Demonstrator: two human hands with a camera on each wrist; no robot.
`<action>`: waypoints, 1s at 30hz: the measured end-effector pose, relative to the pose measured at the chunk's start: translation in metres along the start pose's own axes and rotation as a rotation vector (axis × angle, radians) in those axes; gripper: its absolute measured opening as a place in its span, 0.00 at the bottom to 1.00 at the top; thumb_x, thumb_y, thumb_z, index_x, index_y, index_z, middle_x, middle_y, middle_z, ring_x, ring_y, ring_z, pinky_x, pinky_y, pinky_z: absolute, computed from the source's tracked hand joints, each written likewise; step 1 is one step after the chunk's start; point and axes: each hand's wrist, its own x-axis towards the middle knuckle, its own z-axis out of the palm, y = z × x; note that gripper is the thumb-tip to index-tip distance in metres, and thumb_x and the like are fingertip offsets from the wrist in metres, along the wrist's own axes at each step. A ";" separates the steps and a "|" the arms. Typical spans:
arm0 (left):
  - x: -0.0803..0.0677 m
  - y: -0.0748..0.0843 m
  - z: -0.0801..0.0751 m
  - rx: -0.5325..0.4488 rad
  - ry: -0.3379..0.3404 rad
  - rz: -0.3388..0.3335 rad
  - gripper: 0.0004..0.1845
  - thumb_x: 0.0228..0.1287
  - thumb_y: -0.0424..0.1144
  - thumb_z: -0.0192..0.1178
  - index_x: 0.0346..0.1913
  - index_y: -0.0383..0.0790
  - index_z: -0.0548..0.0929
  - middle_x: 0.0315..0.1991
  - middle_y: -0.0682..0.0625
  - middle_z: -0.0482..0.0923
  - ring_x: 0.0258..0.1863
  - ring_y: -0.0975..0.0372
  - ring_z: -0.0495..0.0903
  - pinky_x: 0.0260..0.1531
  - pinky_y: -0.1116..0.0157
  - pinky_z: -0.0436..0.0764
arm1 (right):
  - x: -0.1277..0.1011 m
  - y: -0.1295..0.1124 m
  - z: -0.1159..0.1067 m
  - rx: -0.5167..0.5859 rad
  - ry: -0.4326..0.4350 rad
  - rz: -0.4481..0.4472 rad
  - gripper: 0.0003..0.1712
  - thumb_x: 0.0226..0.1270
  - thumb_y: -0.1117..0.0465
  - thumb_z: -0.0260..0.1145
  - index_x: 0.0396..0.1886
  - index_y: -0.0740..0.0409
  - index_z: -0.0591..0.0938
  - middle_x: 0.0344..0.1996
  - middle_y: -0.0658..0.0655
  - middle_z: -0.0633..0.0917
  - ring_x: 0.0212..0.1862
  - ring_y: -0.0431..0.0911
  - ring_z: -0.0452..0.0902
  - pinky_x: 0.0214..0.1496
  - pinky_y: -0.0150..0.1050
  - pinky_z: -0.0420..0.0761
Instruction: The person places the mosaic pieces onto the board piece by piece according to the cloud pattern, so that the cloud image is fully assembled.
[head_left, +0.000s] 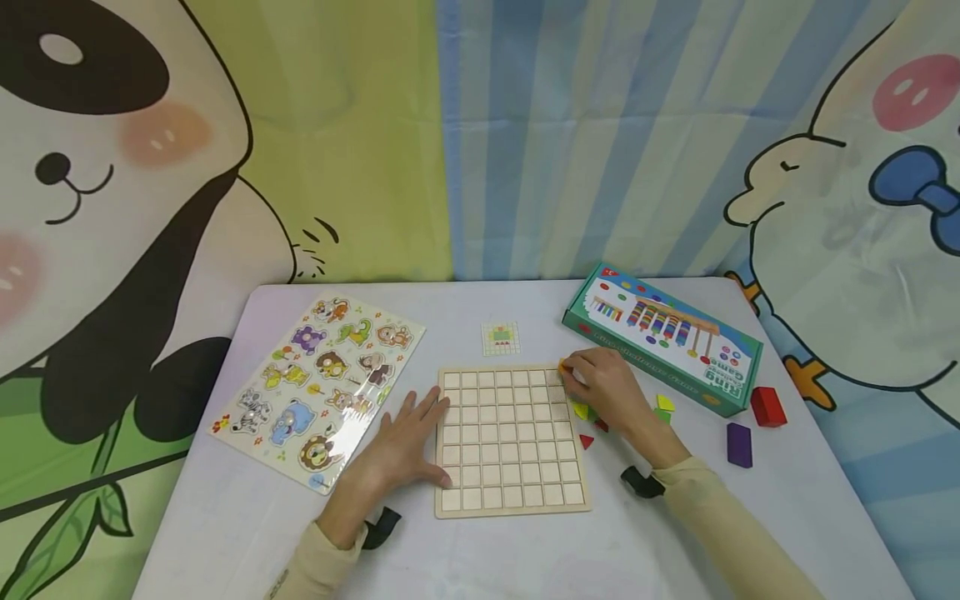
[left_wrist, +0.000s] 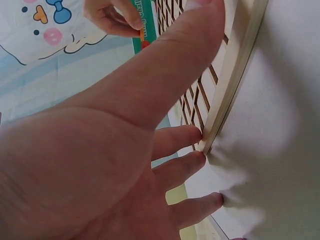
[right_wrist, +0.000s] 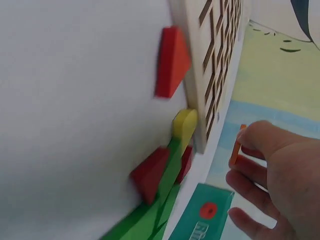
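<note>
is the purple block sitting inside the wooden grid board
No, the purple block lies on the table to the right of the wooden grid board, apart from it and near the red block.

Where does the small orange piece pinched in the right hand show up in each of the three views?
Head: orange piece at the wooden grid board's top right corner, in the right hand's fingertips.
Left wrist: orange piece at top centre, under the far hand's fingers.
Right wrist: orange piece right of centre, edge-on, against the fingers.
Shared landmark: the grid board, seen in all three.
</note>
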 end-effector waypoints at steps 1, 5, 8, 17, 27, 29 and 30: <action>0.000 0.000 0.000 -0.001 -0.005 -0.001 0.65 0.32 0.49 0.84 0.78 0.38 0.61 0.82 0.41 0.49 0.80 0.35 0.45 0.68 0.24 0.48 | 0.003 -0.003 0.002 0.002 0.008 -0.038 0.12 0.56 0.62 0.79 0.39 0.61 0.90 0.38 0.57 0.90 0.44 0.52 0.86 0.54 0.53 0.83; 0.000 0.000 0.000 -0.002 -0.016 -0.004 0.66 0.29 0.45 0.85 0.78 0.39 0.62 0.82 0.42 0.49 0.80 0.36 0.45 0.69 0.25 0.49 | 0.012 -0.015 0.011 0.029 0.014 -0.146 0.12 0.52 0.62 0.80 0.37 0.60 0.90 0.37 0.55 0.90 0.43 0.51 0.86 0.52 0.50 0.84; 0.000 -0.001 0.001 -0.009 -0.019 -0.009 0.66 0.28 0.43 0.85 0.78 0.40 0.62 0.82 0.43 0.49 0.80 0.37 0.44 0.70 0.25 0.48 | 0.018 -0.025 0.017 0.053 -0.004 -0.191 0.11 0.54 0.61 0.80 0.36 0.58 0.90 0.36 0.54 0.90 0.42 0.50 0.86 0.52 0.49 0.84; 0.001 -0.002 0.002 0.012 0.001 -0.012 0.66 0.27 0.43 0.86 0.78 0.40 0.63 0.82 0.43 0.50 0.80 0.37 0.46 0.68 0.23 0.48 | 0.028 -0.050 0.031 0.099 -0.067 -0.264 0.10 0.57 0.60 0.79 0.38 0.56 0.90 0.36 0.52 0.90 0.43 0.47 0.86 0.51 0.46 0.85; 0.002 -0.003 0.002 0.046 0.003 -0.023 0.67 0.26 0.45 0.86 0.78 0.41 0.63 0.82 0.44 0.51 0.80 0.37 0.48 0.66 0.21 0.49 | 0.029 -0.060 0.035 0.107 -0.176 -0.261 0.07 0.64 0.60 0.74 0.41 0.55 0.90 0.41 0.52 0.90 0.48 0.48 0.86 0.57 0.47 0.83; 0.003 -0.003 0.002 0.045 0.002 -0.024 0.67 0.26 0.45 0.86 0.78 0.41 0.63 0.82 0.44 0.51 0.80 0.37 0.47 0.66 0.21 0.49 | 0.028 -0.059 0.037 0.104 -0.178 -0.259 0.08 0.64 0.60 0.74 0.42 0.55 0.90 0.41 0.52 0.90 0.48 0.48 0.86 0.57 0.47 0.83; 0.003 -0.003 0.002 0.045 0.003 -0.025 0.67 0.26 0.45 0.86 0.78 0.41 0.63 0.82 0.44 0.51 0.80 0.37 0.47 0.65 0.21 0.49 | 0.028 -0.060 0.037 0.103 -0.179 -0.257 0.08 0.64 0.60 0.74 0.42 0.55 0.90 0.41 0.52 0.90 0.48 0.48 0.86 0.57 0.47 0.83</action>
